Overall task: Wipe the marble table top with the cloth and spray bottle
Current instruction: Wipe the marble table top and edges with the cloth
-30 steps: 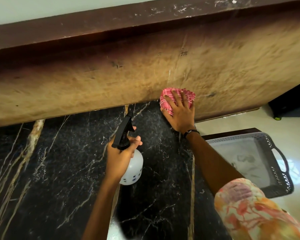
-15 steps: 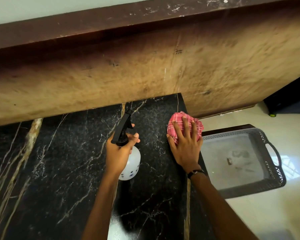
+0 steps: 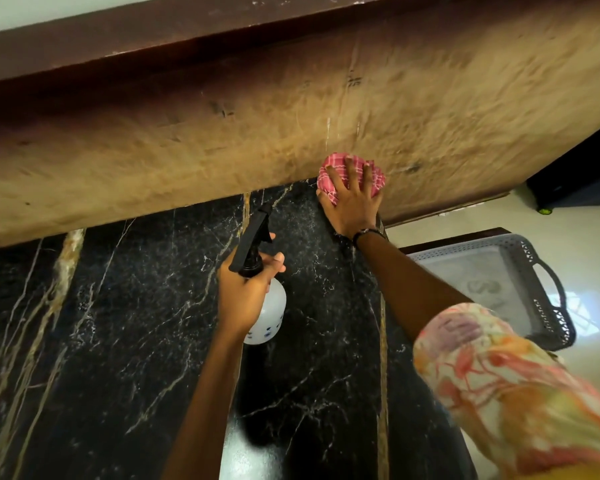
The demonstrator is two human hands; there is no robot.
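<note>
Right hand [image 3: 352, 199] lies flat with fingers spread over the bunched pink checked cloth [image 3: 350, 178], pressing it down at the far right corner of the black marble table top [image 3: 125, 334], where the slab meets the tan wooden panel [image 3: 291, 126] behind it. Spread fingers keep the wad from unrolling and put weight across its whole pad; arm is stretched well forward, which suits reaching the back edge

Left hand [image 3: 245, 292] grips the white spray bottle [image 3: 269, 311] round its neck, fingers curled under the black trigger head [image 3: 252, 242], nozzle aimed toward the far edge near the cloth. Bottle is held tilted above the marble, apparently clear of it, and well apart from the wiping hand, likely so it is ready to mist the next patch without blocking the stroke

Grey perforated tray [image 3: 548, 299] with handles sits lower down, beside the table's right edge, near a patterned sleeve [image 3: 499, 382]

Judgement: wiping is under way at the corner; the wide left stretch of marble probably remains to be done
</note>
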